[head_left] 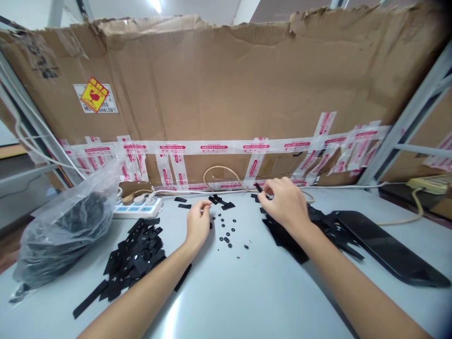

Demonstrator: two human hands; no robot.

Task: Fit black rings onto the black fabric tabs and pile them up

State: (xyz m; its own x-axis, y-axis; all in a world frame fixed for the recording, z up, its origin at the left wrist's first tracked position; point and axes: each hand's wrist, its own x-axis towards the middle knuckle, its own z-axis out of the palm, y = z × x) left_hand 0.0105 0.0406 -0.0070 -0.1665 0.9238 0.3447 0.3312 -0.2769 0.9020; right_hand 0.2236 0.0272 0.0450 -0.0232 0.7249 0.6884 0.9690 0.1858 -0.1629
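Observation:
My right hand (pixel 285 201) is closed in a pinch, with a short black strip (pixel 259 188) at its fingertips, above the right-hand pile of black strips (pixel 284 235). My left hand (pixel 198 222) is curled closed over the table, left of several small black rings (pixel 226 239); whatever its fingers hold, if anything, is hidden. Loose black strip pieces (pixel 228 205) lie behind the rings, between the hands. Beside my left forearm sits a heap of black strips (pixel 136 256), some showing shiny metal dots.
A clear plastic bag (pixel 70 226) of dark pieces stands at the left, near a white power strip (pixel 137 209). On the right lies a glossy black tray-like object (pixel 384 245). A tall cardboard sheet (pixel 226 89) closes off the back, with cables (pixel 197 192) along its foot.

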